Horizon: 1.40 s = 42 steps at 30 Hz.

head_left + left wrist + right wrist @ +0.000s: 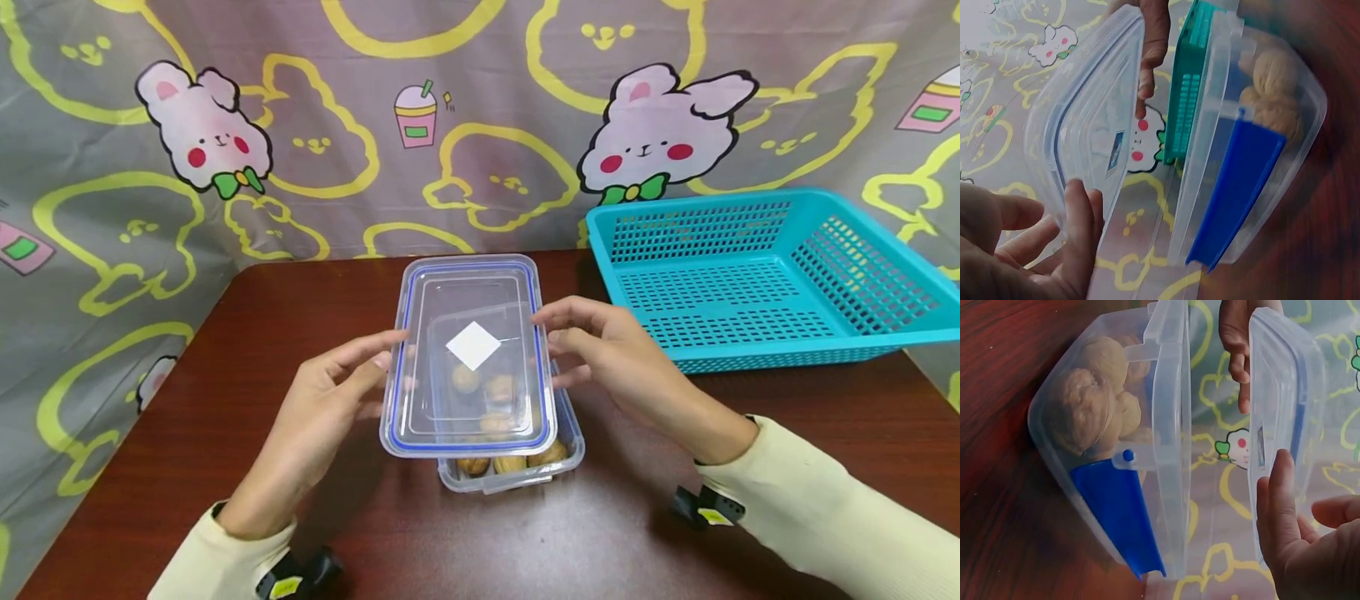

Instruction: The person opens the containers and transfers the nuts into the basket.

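A clear rectangular lid (472, 400) with a blue seal and a white diamond sticker (473, 345) is held above a clear plastic box (573, 457). My left hand (322, 412) grips the lid's left edge, and my right hand (618, 358) grips its right edge. In both wrist views, fingertips reach under the lid, and a gap shows between lid and box. Several walnuts (1082, 412) lie inside the box, partly seen through the lid from above. Blue latches hang down the box's sides, one latch (1238, 194) in the left wrist view and another latch (1119, 515) in the right.
At the back right of the dark brown table (322, 300) stands a turquoise perforated basket (750, 346). A patterned curtain (300, 108) with cartoon rabbits hangs behind the table and along its left side.
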Each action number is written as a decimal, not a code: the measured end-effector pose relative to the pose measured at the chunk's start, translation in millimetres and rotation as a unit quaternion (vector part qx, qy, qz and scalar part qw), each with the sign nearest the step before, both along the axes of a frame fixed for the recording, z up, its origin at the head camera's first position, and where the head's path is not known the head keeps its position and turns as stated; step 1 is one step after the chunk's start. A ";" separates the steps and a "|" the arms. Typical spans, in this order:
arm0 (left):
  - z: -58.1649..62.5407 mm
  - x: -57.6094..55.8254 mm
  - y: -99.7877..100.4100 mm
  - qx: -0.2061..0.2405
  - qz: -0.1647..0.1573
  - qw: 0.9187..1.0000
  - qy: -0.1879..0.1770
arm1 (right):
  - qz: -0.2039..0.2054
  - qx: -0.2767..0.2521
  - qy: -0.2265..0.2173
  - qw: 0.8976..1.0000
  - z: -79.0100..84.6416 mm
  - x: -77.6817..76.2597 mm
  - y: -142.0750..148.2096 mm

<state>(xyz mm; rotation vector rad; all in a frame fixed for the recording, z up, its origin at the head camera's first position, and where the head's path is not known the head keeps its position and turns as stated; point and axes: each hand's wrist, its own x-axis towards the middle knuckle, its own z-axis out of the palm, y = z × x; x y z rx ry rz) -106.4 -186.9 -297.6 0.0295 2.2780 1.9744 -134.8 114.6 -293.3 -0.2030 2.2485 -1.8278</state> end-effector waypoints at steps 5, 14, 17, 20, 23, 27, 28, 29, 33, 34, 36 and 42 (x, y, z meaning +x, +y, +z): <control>2.4 -4.0 -15.4 -0.029 0.000 1.000 -0.001 | 0.021 0.007 -0.010 1.000 -0.4 -7.3 -14.2; 9.5 -15.0 -50.6 -0.115 -0.030 0.993 -0.024 | 0.052 -0.041 -0.059 0.996 5.1 -23.3 -46.5; 12.0 -20.7 -64.4 -0.141 -0.038 0.989 -0.025 | 0.067 -0.052 -0.085 0.993 9.2 -29.4 -60.2; 13.8 -26.6 -76.6 -0.161 -0.037 0.986 -0.027 | 0.085 -0.065 -0.104 0.989 11.0 -35.1 -73.0; 14.1 -30.9 -85.3 -0.176 -0.028 0.984 -0.033 | 0.092 -0.073 -0.118 0.986 10.4 -40.2 -84.1; 10.7 -33.0 -94.5 -0.179 -0.023 0.982 -0.046 | 0.094 -0.074 -0.130 0.984 8.0 -46.2 -97.8; 9.2 -33.5 -96.4 -0.180 -0.022 0.982 -0.050 | 0.094 -0.074 -0.134 0.984 7.2 -47.3 -100.8; 7.8 -34.2 -98.4 -0.179 -0.022 0.982 -0.054 | 0.095 -0.077 -0.138 0.983 6.6 -48.3 -104.0; 3.6 -37.7 -107.7 -0.200 -0.009 0.977 -0.066 | 0.099 -0.076 -0.153 0.980 4.8 -51.6 -116.6; 2.9 -39.0 -109.9 -0.209 -0.005 0.976 -0.068 | 0.100 -0.074 -0.156 0.980 4.5 -52.3 -119.7; 1.5 -41.4 -114.6 -0.219 0.000 0.973 -0.070 | 0.101 -0.068 -0.160 0.980 3.7 -54.2 -125.7; -4.6 -49.2 -126.1 -0.231 0.008 0.969 -0.087 | 0.110 -0.067 -0.174 0.976 1.9 -60.2 -142.5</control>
